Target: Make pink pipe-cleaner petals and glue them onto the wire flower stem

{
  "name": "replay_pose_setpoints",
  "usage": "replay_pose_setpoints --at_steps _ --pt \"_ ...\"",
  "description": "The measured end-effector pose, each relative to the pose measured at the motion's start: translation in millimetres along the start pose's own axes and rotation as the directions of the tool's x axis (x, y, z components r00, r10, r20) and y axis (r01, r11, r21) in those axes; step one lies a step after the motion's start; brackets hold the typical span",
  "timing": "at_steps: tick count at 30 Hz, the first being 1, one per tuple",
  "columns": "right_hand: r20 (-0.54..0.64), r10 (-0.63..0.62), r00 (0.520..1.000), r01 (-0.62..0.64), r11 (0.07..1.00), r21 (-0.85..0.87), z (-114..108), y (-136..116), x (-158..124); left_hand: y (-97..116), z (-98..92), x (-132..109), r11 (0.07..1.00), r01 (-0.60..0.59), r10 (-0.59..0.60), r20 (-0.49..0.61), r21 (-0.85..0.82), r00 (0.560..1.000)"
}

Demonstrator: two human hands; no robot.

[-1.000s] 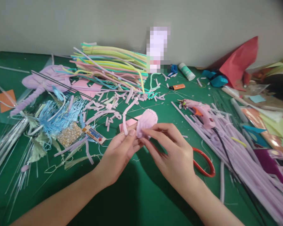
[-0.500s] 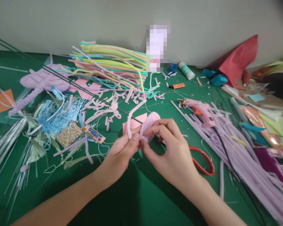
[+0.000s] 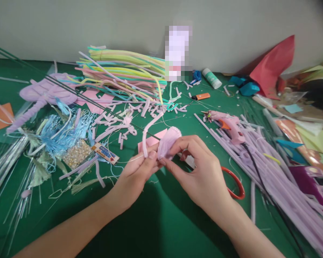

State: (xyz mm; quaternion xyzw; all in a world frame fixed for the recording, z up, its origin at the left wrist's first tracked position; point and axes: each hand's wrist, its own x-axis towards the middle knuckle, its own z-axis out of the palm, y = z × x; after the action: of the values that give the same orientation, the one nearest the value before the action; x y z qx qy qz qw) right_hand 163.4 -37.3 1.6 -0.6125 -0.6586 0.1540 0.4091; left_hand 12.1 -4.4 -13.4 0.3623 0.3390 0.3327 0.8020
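Between my two hands is a lilac pipe-cleaner petal piece (image 3: 169, 140), folded into a rounded, upright shape. My left hand (image 3: 136, 170) pinches its lower end between thumb and fingers. A loose lilac pipe cleaner (image 3: 144, 141) curves up out of that same grip, and a thin wire runs into it from the left. Long dark green stems (image 3: 80, 96) slant down from the upper left toward the piece; where they end is hidden. My right hand (image 3: 200, 165) closes thumb and fingertips on the right side of the petal piece. Behind it lie red-handled scissors (image 3: 240, 190), partly covered.
A pink glue gun (image 3: 230, 126) with a black cord rests on lilac pipe cleaners (image 3: 274, 193) at right. Multicoloured pipe cleaners (image 3: 123, 66) lie at the back, near an orange lighter (image 3: 203, 96). Blue tassels (image 3: 56, 130) and a bag of beads (image 3: 78, 154) are at left.
My right fingertips have shifted slightly down and along the petal piece, so more of its face shows. The whole view has moved a little, with things sitting slightly further left.
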Motion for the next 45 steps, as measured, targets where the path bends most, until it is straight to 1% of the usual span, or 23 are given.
replay_pose_setpoints --at_steps 2,5,7,9,12,14,16,19,22,24,27,29,31,34,36,40,43,45 --pt "-0.023 -0.073 0.997 0.072 0.995 -0.066 0.4 0.5 -2.2 0.8 0.4 0.4 1.000 0.005 -0.005 -0.014 -0.026 1.000" --pt "-0.069 -0.209 0.975 0.196 0.967 -0.161 3.6 -0.6 -6.8 1.6 1.1 0.9 0.997 0.012 -0.016 -0.051 -0.075 0.999" --pt "-0.086 -0.247 0.965 0.228 0.956 -0.183 6.1 -2.2 -9.1 1.7 1.4 1.2 0.996 0.016 -0.021 -0.062 -0.089 0.998" --pt "-0.087 -0.220 0.972 0.204 0.965 -0.163 7.6 -3.5 -9.6 1.5 1.3 1.2 0.998 0.019 -0.023 -0.064 -0.068 0.998" --pt "-0.054 -0.121 0.991 0.116 0.989 -0.087 6.2 -3.6 -7.2 0.5 0.8 0.8 0.999 0.009 -0.010 -0.041 -0.035 0.999" --pt "-0.027 -0.078 0.997 0.077 0.996 -0.039 3.5 -2.5 -4.4 -0.4 0.6 0.3 0.998 0.011 -0.013 -0.024 -0.057 1.000" --pt "-0.003 -0.062 0.998 0.062 0.998 -0.008 0.7 -1.3 -1.9 -1.2 0.8 -0.1 0.996 0.030 -0.032 -0.021 -0.088 0.999" --pt "0.017 -0.083 0.996 0.084 0.996 -0.017 -1.5 -0.4 0.3 -1.7 1.6 -0.2 0.992 0.060 -0.064 -0.033 -0.109 0.997" --pt "0.018 -0.138 0.990 0.139 0.987 -0.078 0.1 -0.3 -0.4 -1.2 2.5 0.4 0.988 0.075 -0.083 -0.050 -0.136 0.995" --pt "0.007 -0.190 0.982 0.189 0.972 -0.140 2.4 -0.2 -2.2 -0.5 3.1 1.0 0.985 0.071 -0.078 -0.032 -0.160 0.996" --pt "-0.009 -0.294 0.956 0.283 0.927 -0.247 4.9 -0.4 -4.8 1.1 4.2 1.2 0.985 0.051 -0.048 0.021 -0.163 0.999" --pt "-0.017 -0.324 0.946 0.309 0.917 -0.251 4.5 -1.1 -5.2 2.2 5.0 1.2 0.989 0.031 -0.029 0.013 -0.142 0.999" --pt "-0.033 -0.269 0.963 0.259 0.949 -0.183 2.9 -2.2 -4.4 3.0 4.8 1.6 0.994 0.021 -0.026 -0.044 -0.108 0.999" --pt "-0.038 -0.129 0.991 0.126 0.989 -0.078 2.1 -3.0 -2.2 3.0 1.7 3.6 0.998 -0.004 -0.005 -0.135 -0.064 0.991" --pt "-0.029 -0.094 0.995 0.093 0.994 -0.057 4.1 -2.4 -1.3 2.4 -1.3 5.0 0.999 -0.025 0.019 -0.136 -0.037 0.990" --pt "-0.038 -0.121 0.992 0.118 0.991 -0.067 10.0 -0.1 -1.8 1.6 -3.6 4.5 1.000 -0.018 0.020 -0.061 0.026 0.998" --pt "-0.046 -0.158 0.986 0.154 0.986 -0.065 11.1 0.6 -2.7 1.0 -2.3 2.5 1.000 0.014 -0.015 -0.049 -0.020 0.999" --pt "-0.032 -0.162 0.986 0.160 0.985 -0.061 10.1 0.4 -2.6 0.1 -1.7 2.1 0.998 0.030 -0.033 -0.053 -0.064 0.998"
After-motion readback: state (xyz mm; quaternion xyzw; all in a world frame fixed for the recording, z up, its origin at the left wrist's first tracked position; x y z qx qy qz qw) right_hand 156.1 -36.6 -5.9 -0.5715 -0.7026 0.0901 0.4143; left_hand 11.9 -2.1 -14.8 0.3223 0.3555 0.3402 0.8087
